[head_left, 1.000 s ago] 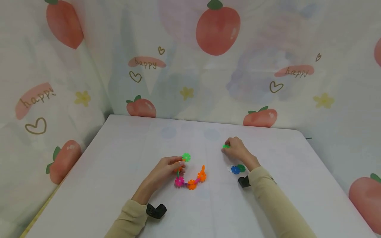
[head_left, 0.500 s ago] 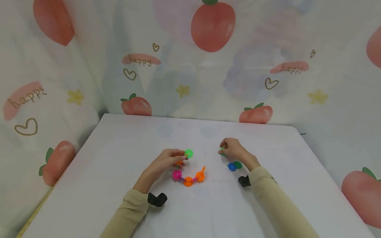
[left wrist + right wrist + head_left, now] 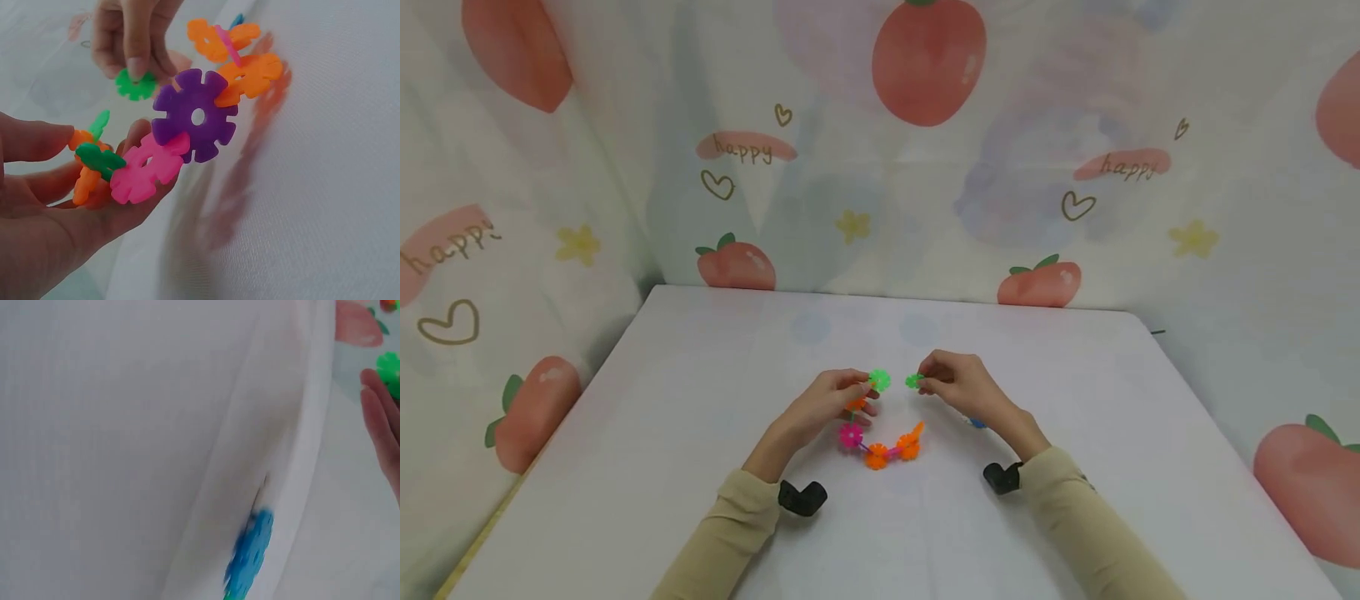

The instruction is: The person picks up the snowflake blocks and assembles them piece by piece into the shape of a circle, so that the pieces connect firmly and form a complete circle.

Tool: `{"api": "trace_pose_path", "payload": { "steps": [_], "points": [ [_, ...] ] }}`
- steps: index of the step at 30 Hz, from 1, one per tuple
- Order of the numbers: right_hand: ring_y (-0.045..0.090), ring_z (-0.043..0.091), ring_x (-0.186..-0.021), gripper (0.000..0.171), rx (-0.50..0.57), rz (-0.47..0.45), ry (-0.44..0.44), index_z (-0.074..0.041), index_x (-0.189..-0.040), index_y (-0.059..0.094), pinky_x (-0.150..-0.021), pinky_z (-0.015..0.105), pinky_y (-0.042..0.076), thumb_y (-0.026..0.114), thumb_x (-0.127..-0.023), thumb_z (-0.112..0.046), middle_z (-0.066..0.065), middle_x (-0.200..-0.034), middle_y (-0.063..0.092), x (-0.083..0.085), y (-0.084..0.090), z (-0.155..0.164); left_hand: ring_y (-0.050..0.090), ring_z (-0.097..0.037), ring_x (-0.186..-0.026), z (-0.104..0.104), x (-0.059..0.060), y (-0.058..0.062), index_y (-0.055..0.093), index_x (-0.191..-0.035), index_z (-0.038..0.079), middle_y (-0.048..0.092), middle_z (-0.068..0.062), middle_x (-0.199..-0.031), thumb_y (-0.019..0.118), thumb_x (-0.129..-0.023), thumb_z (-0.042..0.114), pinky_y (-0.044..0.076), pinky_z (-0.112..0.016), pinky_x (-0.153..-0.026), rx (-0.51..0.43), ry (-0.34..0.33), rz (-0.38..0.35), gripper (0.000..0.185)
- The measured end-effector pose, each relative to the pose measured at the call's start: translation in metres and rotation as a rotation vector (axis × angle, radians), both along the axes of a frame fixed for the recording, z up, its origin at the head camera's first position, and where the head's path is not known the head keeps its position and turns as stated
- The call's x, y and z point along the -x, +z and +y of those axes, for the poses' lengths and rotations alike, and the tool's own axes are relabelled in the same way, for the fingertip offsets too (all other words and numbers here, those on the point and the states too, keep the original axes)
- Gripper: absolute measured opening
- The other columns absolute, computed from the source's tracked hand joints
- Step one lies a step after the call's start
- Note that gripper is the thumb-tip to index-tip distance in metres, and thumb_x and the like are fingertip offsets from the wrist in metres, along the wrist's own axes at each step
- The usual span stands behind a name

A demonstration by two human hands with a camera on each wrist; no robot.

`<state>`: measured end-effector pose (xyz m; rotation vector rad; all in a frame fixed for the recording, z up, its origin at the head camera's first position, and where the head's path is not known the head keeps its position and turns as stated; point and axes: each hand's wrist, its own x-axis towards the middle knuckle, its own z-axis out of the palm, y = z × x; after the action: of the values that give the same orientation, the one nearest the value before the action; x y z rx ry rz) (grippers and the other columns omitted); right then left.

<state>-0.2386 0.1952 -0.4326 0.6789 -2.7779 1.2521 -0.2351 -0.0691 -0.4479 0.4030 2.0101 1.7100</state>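
head view shows the left hand point(image 3: 823, 406) pinching the chain of flower discs point(image 3: 880, 446) mid-table, its tail trailing toward the near edge. right hand point(image 3: 958, 387) pinches a loose green disc point(image 3: 913, 381) just beside the chain's green end; next comes aligning slots, i judge.

White table point(image 3: 700, 467), chain of snowflake discs point(image 3: 883, 446) resting on it, blue disc point(image 3: 250, 553)

Smooth, faintly glossy plastic snowflake discs point(image 3: 194, 117) lie above a matt white table point(image 3: 700, 400), printed cloth backdrop point(image 3: 880, 167) behind.

A white table point(image 3: 700, 500) (strawberry-print curtain point(image 3: 925, 167) behind) holds a blue piece point(image 3: 250, 553).
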Motion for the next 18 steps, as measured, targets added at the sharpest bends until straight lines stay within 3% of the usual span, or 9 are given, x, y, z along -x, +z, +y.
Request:
{"api": "trace_pose_path", "payload": {
  "steps": [9,18],
  "points": [
    [0.077,0.026,-0.082,0.006,0.031,0.143,0.065,-0.002,-0.096,0.069,-0.078,0.035,0.063,0.074,-0.093,-0.001,0.006,-0.088,0.078,-0.007,0.000,-0.022,0.075,-0.031,-0.096,0.004,-0.002,0.000,0.061,-0.134,-0.004,0.068,-0.023,-0.124,0.051,-0.108,0.022,0.061,-0.037,-0.089,-0.007,-0.016,0.009,0.038],
    [0.077,0.022,-0.078,0.012,-0.014,0.334,0.076,-0.003,-0.086,0.067,-0.074,0.036,0.064,0.077,-0.087,0.006,0.008,-0.083,0.076,-0.008,-0.002,-0.035,0.075,-0.023,-0.079,0.006,-0.003,0.001,0.064,-0.130,-0.008,0.070,-0.025,-0.116,0.053,-0.107,0.014,0.062,-0.037,-0.086,-0.012,0.052,0.017,0.034]
  ]
}}
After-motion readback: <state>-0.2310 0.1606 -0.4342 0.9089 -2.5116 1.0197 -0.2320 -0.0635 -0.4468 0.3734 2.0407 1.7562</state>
